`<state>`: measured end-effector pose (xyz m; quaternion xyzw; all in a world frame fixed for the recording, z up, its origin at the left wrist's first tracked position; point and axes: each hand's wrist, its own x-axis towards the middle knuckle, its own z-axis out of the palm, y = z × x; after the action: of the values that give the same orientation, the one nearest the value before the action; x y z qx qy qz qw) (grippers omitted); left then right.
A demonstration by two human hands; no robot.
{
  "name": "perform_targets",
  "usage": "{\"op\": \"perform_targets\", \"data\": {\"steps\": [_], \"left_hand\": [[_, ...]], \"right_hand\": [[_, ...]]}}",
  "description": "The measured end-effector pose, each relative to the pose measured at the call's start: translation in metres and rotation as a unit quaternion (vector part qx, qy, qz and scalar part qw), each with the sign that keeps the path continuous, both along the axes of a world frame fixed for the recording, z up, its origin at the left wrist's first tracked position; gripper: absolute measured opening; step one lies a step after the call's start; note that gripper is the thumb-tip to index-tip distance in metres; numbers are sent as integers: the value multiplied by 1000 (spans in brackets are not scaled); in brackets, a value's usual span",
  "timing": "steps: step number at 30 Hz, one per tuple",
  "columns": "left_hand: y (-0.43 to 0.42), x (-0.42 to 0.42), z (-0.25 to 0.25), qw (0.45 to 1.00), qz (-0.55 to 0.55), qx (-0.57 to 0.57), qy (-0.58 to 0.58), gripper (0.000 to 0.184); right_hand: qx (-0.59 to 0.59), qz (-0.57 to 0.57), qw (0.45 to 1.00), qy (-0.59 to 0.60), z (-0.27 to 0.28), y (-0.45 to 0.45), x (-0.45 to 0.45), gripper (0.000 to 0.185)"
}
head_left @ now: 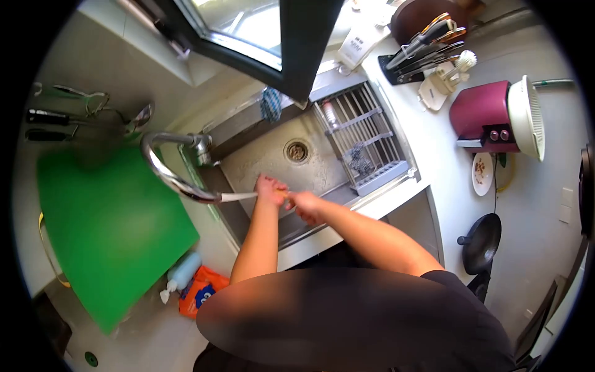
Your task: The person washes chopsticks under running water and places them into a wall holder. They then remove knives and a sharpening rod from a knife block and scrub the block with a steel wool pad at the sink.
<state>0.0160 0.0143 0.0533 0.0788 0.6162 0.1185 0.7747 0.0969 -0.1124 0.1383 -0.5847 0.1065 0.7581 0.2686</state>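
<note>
Over the near side of the steel sink, my left hand is closed, and a stream of water from the chrome tap runs onto it from the left. My right hand meets it from the right, also closed, its fingertips pinched together. Between the two hands shows a small orange-yellow thing, mostly covered by fingers, too small to name. Beyond the hands, the round drain lies in the wet sink floor.
A slatted rack spans the sink's right side. The blue checked cloth hangs at the far rim, below the window frame. Left stands a green board; right are a knife block, a maroon appliance and a black pan.
</note>
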Motion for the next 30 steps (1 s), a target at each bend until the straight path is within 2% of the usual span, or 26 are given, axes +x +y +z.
{"op": "perform_targets", "data": {"steps": [1,2,3,5,6,9,11,13,14,16,17,18,19,20,22,24,26,27,28,29,30], "left_hand": [[4,4,-2,1000,-4,1,-7,35],[12,1,-10,997,48,-32,43,40],[18,-2,-20,988,101,-64,93,46],[16,-11,-60,989,119,-72,57,40],[15,-11,-62,988,129,-72,38,38],[8,-7,-48,990,116,-81,-1,37],[15,-11,-50,996,72,-51,22,31],[36,-44,-105,996,72,-54,-1,22],[30,-42,-103,996,73,-53,-2,22],[8,-24,-89,993,59,-61,83,21],[-8,-14,-60,993,59,-60,83,21],[-19,4,-12,991,46,2,124,24],[-21,15,15,984,34,64,165,26],[-13,7,1,984,33,66,164,26],[18,-31,-76,983,63,4,172,33],[32,-51,-112,992,75,20,99,41],[12,-36,-92,991,-59,-101,69,38],[-16,-3,-85,982,53,49,175,36],[-7,-3,-78,982,55,54,172,36],[4,-8,-71,990,11,33,139,35],[11,-17,-68,994,-32,8,107,33]], "right_hand": [[130,96,946,-282,-35,-9,-24,39],[242,185,791,-530,-66,-18,-41,42],[234,234,809,-486,-16,-11,-28,43],[202,243,802,-507,2,0,-18,42],[175,251,795,-524,5,6,-16,40],[148,285,804,-501,-32,7,-16,39],[165,311,808,-472,1,5,-18,37],[183,350,813,-427,35,7,-14,34],[184,350,813,-427,31,9,-14,34],[180,399,795,-421,10,14,-15,36],[181,398,795,-421,4,11,-18,36],[181,343,822,-416,-1,12,-17,38],[181,286,847,-410,-3,13,-16,40],[182,285,846,-412,1,10,-16,40],[236,351,813,-400,18,1,-10,39],[224,349,832,-368,23,4,-7,40],[212,332,838,-377,-2,8,-17,39],[214,333,836,-380,-6,6,-18,39],[222,279,845,-399,-6,4,-20,38],[227,222,852,-415,-8,2,-20,37],[227,221,853,-415,0,-2,-16,37]]}}
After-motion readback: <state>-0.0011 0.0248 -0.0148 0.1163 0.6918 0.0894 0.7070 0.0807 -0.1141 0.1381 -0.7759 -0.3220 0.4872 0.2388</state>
